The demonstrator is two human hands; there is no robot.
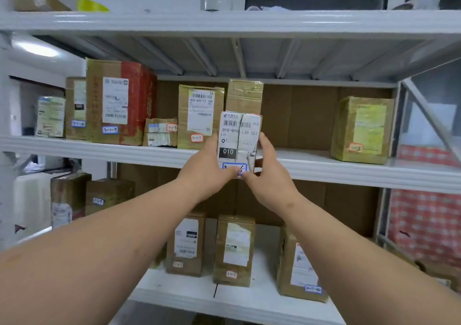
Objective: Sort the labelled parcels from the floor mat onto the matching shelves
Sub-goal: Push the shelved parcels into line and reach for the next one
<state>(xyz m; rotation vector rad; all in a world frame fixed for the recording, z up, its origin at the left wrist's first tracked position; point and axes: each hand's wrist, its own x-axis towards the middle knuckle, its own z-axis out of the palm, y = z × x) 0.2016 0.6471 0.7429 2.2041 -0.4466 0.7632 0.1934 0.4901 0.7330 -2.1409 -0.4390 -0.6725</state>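
A small white parcel [238,141] with barcodes, "010" print and a blue-edged tag stands upright at the front edge of the middle shelf [336,168]. My left hand [208,168] grips its left side, thumb on the tag. Its right side is held by my right hand [270,173], fingers curled round the far edge. Directly behind it stands a taped brown box [245,95]. To its left is a brown parcel tagged 3-1-7 [199,116].
The middle shelf also holds a red-taped box tagged 3-1-9 [119,102], a small box tagged 3-1-8 [161,132] and a box at the far right [361,130]. Several brown parcels [234,249] stand on the lower shelf. Bare shelf lies right of the held parcel.
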